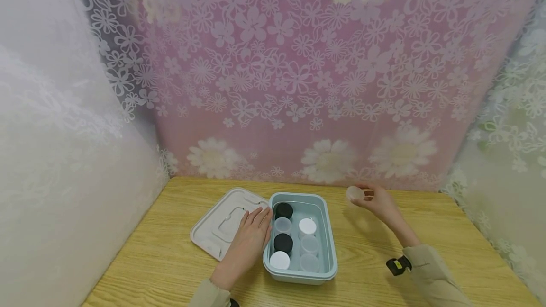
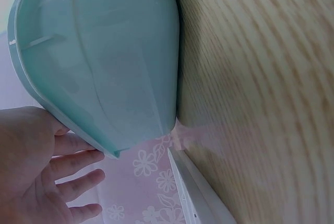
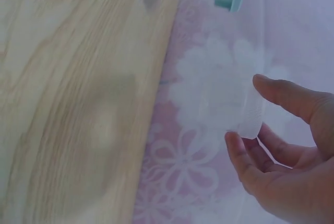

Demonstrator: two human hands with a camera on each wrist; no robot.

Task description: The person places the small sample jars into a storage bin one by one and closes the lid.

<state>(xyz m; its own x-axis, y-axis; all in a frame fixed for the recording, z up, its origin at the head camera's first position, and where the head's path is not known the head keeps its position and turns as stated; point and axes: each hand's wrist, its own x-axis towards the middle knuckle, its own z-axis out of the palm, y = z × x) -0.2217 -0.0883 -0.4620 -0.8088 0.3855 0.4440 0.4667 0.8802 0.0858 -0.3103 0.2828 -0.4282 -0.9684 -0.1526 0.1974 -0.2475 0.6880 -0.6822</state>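
While left fingers lie straight, the right grip pinches a jar — cap up, axis upright.

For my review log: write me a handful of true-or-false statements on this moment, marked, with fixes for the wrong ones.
1. The right hand holds a translucent container outside the blue tub. True.
2. The left hand is reaching among the containers. False: the left hand is at the blue tub's left rim.
3. Two black-topped containers are in the blue tub. True.
4. The pale lid covers the blue tub. False: the pale lid lies to its left.
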